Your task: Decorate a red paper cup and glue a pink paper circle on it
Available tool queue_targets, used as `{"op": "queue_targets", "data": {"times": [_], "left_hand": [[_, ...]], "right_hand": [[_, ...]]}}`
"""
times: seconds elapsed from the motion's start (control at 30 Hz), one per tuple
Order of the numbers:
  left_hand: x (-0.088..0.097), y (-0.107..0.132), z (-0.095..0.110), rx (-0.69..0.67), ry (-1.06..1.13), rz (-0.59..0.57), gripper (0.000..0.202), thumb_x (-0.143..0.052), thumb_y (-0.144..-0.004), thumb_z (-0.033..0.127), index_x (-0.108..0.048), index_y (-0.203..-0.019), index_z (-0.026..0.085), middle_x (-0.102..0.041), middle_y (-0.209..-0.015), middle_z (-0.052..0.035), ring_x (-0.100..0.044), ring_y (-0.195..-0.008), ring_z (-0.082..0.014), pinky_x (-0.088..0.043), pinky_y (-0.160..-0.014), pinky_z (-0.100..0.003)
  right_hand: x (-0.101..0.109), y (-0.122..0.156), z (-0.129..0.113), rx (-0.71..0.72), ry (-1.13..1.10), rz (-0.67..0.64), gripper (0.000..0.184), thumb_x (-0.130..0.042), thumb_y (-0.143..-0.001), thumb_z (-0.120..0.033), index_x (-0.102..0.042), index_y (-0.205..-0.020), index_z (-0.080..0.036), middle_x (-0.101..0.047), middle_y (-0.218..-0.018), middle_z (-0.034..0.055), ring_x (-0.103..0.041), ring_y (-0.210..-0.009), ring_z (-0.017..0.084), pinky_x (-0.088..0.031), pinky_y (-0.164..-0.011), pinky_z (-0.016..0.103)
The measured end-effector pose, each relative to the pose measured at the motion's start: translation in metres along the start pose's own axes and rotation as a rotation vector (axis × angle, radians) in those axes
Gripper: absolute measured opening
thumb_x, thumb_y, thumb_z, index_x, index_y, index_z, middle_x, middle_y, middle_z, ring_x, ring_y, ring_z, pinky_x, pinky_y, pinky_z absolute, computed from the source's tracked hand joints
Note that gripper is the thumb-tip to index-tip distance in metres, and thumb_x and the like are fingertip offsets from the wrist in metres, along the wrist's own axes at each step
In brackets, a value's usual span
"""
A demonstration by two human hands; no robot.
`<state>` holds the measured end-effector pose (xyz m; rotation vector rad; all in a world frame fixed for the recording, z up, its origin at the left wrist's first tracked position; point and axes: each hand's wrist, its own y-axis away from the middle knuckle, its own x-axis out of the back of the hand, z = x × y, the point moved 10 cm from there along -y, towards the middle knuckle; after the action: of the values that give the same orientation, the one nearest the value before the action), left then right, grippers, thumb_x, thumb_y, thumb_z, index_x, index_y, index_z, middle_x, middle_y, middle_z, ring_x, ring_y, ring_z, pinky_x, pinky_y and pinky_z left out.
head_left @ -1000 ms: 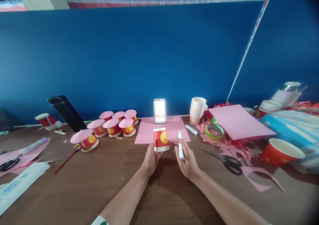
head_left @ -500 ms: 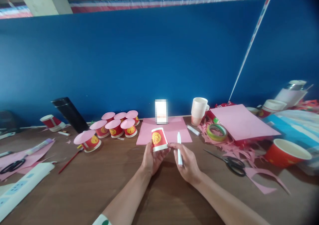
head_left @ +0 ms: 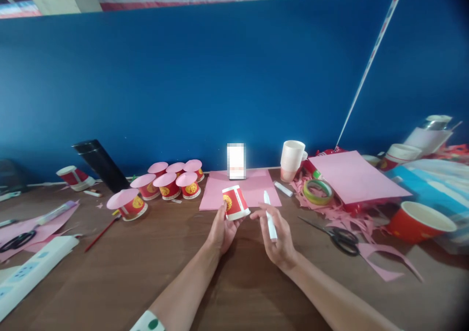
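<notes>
My left hand [head_left: 222, 231] is closed around a red paper cup [head_left: 237, 205], held upside down and slightly tilted above the table. A yellow emblem shows at the cup's left side and a white stripe runs down its right part. My right hand [head_left: 276, 235] grips a white marker pen [head_left: 270, 221], its tip pointing up and away. The fingertips of that hand are close to the cup's rim but apart from it. Behind the cup lie pink paper sheets [head_left: 258, 188], with a blurred-out bright upright rectangle [head_left: 236, 161] at their far edge.
Several red cups with pink discs [head_left: 169, 184] stand left, near a black bottle [head_left: 98, 164] and a paintbrush [head_left: 103, 233]. To the right are stacked white cups [head_left: 292, 160], a pen cap [head_left: 283, 189], green tape [head_left: 318, 192], scissors [head_left: 342, 240] and pink scraps. A power strip [head_left: 36, 272] lies at left.
The cup has turned in my left hand, so its emblem has moved left and the white stripe shows more. My right hand has let go of the cup's rim and drawn slightly right with the marker.
</notes>
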<state>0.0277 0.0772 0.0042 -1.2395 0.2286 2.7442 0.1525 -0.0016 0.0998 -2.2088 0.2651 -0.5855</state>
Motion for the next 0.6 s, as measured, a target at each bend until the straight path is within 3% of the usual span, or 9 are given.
{"op": "queue_targets", "data": {"times": [0.1, 0.2, 0.47, 0.6], "left_hand": [[0.006, -0.002, 0.000, -0.012, 0.000, 0.035, 0.032, -0.052, -0.082, 0.042, -0.058, -0.102, 0.018, -0.066, -0.096, -0.0061, -0.062, -0.085, -0.0189, -0.048, -0.080, -0.035], [0.006, -0.004, -0.002, -0.005, -0.007, 0.014, 0.037, -0.050, -0.081, 0.047, -0.060, -0.100, 0.017, -0.067, -0.094, -0.0062, -0.062, -0.081, -0.0178, -0.048, -0.077, -0.032], [0.001, -0.001, -0.001, -0.039, -0.033, -0.055, 0.035, -0.055, -0.079, 0.045, -0.061, -0.096, 0.015, -0.066, -0.094, -0.0067, -0.061, -0.081, -0.0165, -0.044, -0.084, -0.033], [0.003, -0.003, -0.001, -0.048, -0.043, -0.052, 0.035, -0.058, -0.077, 0.046, -0.061, -0.094, 0.015, -0.066, -0.095, -0.0071, -0.061, -0.082, -0.0168, -0.045, -0.083, -0.032]], "right_hand": [[0.002, 0.001, -0.002, 0.014, -0.042, -0.027, 0.034, -0.043, -0.087, -0.017, -0.047, -0.121, -0.018, -0.063, -0.083, 0.0055, -0.060, -0.075, 0.017, -0.049, -0.073, 0.032], [0.001, 0.002, -0.011, 0.072, -0.059, -0.073, 0.032, -0.044, -0.085, -0.019, -0.053, -0.116, -0.019, -0.063, -0.091, 0.0082, -0.059, -0.078, 0.019, -0.049, -0.072, 0.035], [-0.010, 0.005, -0.035, 0.194, -0.046, -0.178, 0.032, -0.045, -0.083, -0.019, -0.056, -0.113, -0.020, -0.065, -0.092, 0.0083, -0.058, -0.079, 0.021, -0.048, -0.072, 0.037], [-0.010, 0.004, -0.030, 0.154, -0.023, -0.169, 0.030, -0.044, -0.084, -0.019, -0.056, -0.111, -0.019, -0.064, -0.093, 0.0084, -0.059, -0.081, 0.020, -0.048, -0.074, 0.036]]}}
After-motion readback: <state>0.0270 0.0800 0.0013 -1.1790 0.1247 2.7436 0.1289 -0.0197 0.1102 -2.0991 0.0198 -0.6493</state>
